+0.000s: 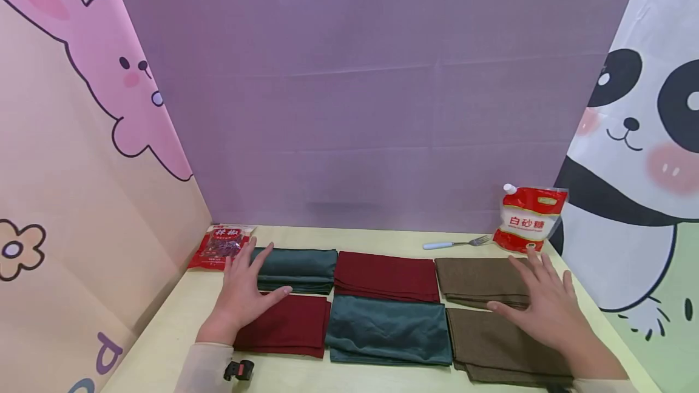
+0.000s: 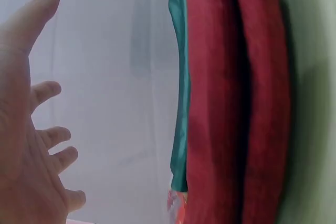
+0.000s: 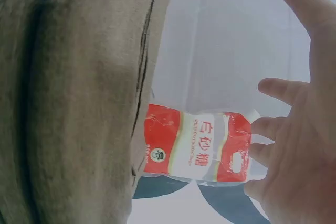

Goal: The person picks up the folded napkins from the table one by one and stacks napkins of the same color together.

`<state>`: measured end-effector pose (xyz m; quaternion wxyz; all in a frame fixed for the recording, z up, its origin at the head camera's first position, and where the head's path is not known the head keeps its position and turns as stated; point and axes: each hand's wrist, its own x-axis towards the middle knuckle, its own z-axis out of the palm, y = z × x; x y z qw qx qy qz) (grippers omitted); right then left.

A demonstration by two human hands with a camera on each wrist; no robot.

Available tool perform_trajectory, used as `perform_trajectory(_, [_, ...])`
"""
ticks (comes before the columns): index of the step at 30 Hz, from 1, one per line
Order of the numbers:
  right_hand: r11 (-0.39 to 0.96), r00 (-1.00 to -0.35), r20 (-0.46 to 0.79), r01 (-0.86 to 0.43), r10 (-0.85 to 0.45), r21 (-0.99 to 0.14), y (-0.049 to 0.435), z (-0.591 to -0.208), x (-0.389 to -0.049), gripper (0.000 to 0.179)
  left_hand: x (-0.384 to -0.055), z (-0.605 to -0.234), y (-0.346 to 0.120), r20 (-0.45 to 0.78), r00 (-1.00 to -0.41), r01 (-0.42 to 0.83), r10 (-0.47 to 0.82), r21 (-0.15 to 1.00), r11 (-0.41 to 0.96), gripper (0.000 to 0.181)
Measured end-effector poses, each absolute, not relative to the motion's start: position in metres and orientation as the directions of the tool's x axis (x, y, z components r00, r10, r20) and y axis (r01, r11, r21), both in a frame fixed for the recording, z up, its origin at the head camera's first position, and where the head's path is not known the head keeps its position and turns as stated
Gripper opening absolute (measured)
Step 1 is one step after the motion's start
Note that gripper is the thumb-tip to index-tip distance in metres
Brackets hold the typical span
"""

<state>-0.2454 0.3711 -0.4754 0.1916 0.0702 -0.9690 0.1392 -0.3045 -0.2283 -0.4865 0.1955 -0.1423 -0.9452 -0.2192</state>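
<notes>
Fingers of the left hand spread, grasping nothing, by the front red cloth, left of the front teal cloth in the head view; the right hand, likewise released, is by brown cloths right of that teal one. Behind it on the counter lie the back red cloth and, behind-right, a sugar bag. The left wrist view shows fingers clear of red folds; the right wrist view, fingers apart from brown fabric.

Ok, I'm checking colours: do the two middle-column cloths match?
No, the back cloth is red and the front cloth is dark teal.
</notes>
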Motion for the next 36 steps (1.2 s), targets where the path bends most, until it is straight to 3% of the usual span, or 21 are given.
perform_trajectory(16, [0.922, -0.903, 0.424, -0.225, -0.075, -0.316, 0.385, -0.474, -0.227, 0.102, -0.297, -0.485, -0.193, 0.491, -0.841, 0.452, 0.227, 0.408, 0.793, 0.088])
perform_trajectory(24, [0.913, -0.922, 0.384, -0.2, -0.052, -0.356, 0.4, -0.475, -0.222, 0.095, -0.294, -0.483, -0.169, 0.464, -0.859, 0.455, 0.214, 0.506, 0.733, 0.074])
perform_trajectory(36, [0.896, -0.93, 0.366, -0.187, -0.029, -0.404, 0.415, -0.477, -0.218, 0.086, -0.294, -0.485, -0.133, 0.424, -0.865, 0.485, 0.27, 0.562, 0.67, 0.07])
